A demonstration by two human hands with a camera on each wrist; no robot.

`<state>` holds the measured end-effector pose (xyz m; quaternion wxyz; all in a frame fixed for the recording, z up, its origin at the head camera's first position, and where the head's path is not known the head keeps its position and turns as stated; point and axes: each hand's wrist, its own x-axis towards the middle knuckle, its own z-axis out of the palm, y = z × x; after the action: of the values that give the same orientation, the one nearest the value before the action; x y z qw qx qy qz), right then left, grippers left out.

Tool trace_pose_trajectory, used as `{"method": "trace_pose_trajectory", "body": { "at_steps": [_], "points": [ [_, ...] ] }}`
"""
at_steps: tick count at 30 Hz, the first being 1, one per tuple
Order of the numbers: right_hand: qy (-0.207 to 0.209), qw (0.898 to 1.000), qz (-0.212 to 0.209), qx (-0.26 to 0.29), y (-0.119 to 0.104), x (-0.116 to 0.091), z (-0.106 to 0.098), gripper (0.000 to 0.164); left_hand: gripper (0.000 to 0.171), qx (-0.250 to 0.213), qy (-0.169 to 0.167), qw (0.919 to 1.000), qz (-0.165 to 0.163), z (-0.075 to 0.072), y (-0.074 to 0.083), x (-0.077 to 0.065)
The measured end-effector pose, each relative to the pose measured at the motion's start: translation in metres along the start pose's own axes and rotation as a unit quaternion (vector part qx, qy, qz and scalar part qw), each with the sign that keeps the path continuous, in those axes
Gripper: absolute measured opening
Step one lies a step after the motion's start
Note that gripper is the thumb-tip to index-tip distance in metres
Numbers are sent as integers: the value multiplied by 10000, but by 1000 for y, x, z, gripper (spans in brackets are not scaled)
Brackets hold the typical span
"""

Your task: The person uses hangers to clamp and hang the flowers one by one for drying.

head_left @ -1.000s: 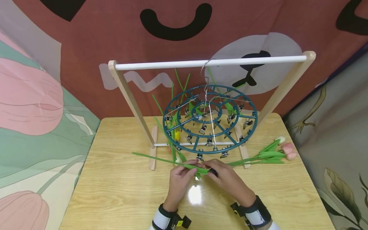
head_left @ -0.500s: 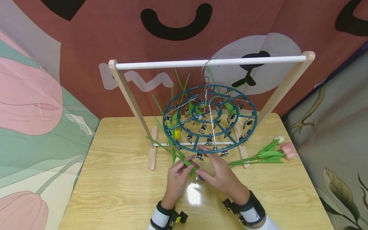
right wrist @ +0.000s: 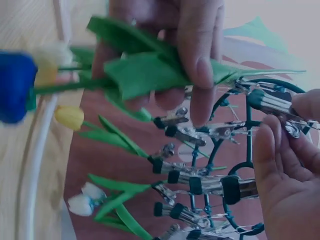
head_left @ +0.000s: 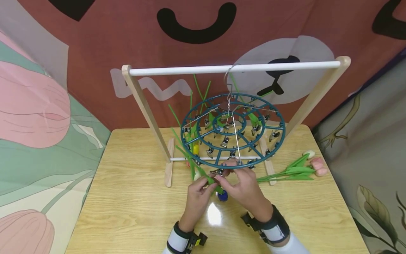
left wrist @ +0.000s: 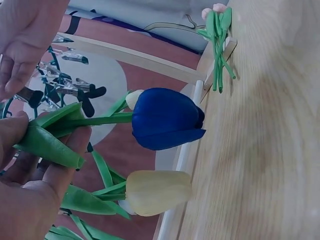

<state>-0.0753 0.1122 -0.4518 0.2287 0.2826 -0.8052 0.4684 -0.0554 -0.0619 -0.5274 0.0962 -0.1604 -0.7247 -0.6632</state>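
My left hand (head_left: 197, 195) grips a blue tulip (left wrist: 167, 120) by its stem and green leaves. The bloom points down toward the table, and the stem's far end reaches up to the left, near the hanger's edge. At the front rim of a round teal hanger (head_left: 273, 127), my right hand (head_left: 246, 190) pinches a metal clip (right wrist: 272, 104) between thumb and fingers. In the right wrist view, the clip's dark tip lies right beside the tulip's stem. Several more clips (right wrist: 210, 185) hang from the rings.
The hanger hooks over a white rod (head_left: 177, 70) on a wooden stand (head_left: 149, 116). Tulips hang upside down from its clips, among them a yellow one (right wrist: 70, 117) and a white one (right wrist: 82, 202). Loose pink and white tulips (head_left: 298, 171) lie on the table's right side.
My right hand has left the tulip and moved up to a clip on the hanger's front rim. The left hand has tilted the tulip, so its stem slopes more steeply.
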Motion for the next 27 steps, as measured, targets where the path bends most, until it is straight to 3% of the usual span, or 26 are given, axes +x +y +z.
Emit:
{"method": "trace_pose_trajectory", "body": {
  "at_steps": [4, 7, 15, 27],
  "points": [
    [23, 9978, 151, 648, 0, -1, 1, 34, 15, 117, 24, 9999, -4, 0, 1, 1],
    [134, 9963, 230, 819, 1, -2, 2, 36, 10, 156, 38, 9999, 17, 0, 1, 3],
    [360, 9932, 417, 1028, 1, -2, 3, 30, 7, 105, -41, 9999, 101, 2, 1, 5],
    [491, 9927, 313, 1053, 5, -4, 5, 29, 8, 104, -68, 9999, 59, 6, 3, 6]
  ]
}}
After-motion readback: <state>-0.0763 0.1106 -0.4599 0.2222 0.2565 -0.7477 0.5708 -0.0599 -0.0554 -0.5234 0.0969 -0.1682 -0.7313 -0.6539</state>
